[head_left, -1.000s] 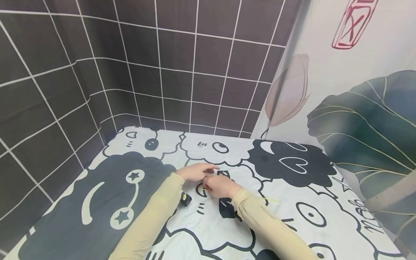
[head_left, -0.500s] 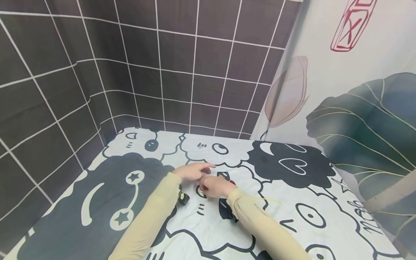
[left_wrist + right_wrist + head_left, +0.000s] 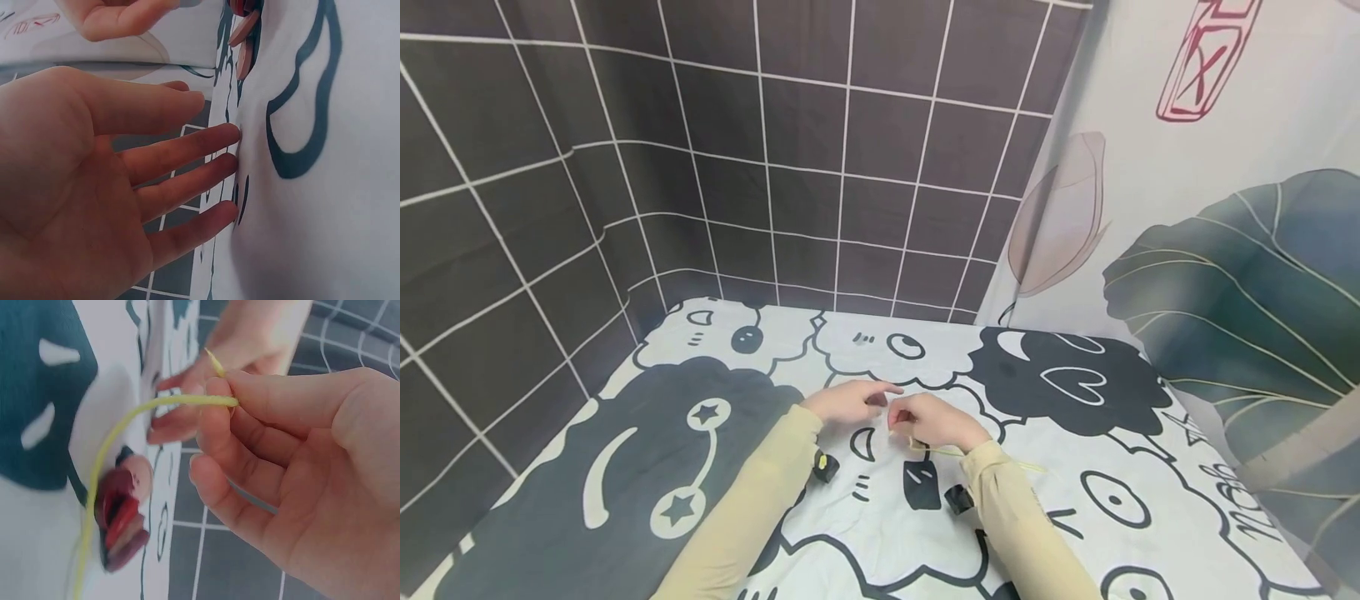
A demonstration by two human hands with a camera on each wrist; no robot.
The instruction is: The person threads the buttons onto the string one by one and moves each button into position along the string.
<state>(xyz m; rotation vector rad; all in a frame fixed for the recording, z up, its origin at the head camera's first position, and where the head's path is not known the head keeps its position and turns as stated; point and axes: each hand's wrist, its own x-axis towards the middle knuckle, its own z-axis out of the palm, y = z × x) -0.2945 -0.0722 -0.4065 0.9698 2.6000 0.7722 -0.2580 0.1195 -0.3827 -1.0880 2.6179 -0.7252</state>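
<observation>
Over the black-and-white cloth (image 3: 850, 533) I see the left hand (image 3: 94, 181) hanging with its fingers loosely spread, their tips close to the fabric. Just beside it is the right hand (image 3: 300, 456), thumb and forefinger pinched together. Near that hand, some small red and brown pieces (image 3: 122, 512) lie on the cloth. The yellow string (image 3: 140, 407) sits in the pinch: its long part arcs down past the pieces, and its short pointed tip pokes out beyond thumb and forefinger.

Long pale-yellow sleeves (image 3: 766, 487) are ending in plain cuffs (image 3: 985, 458); small black wrist cameras (image 3: 958, 499) are showing beside them (the left bearing a yellow patch (image 3: 822, 461)).
</observation>
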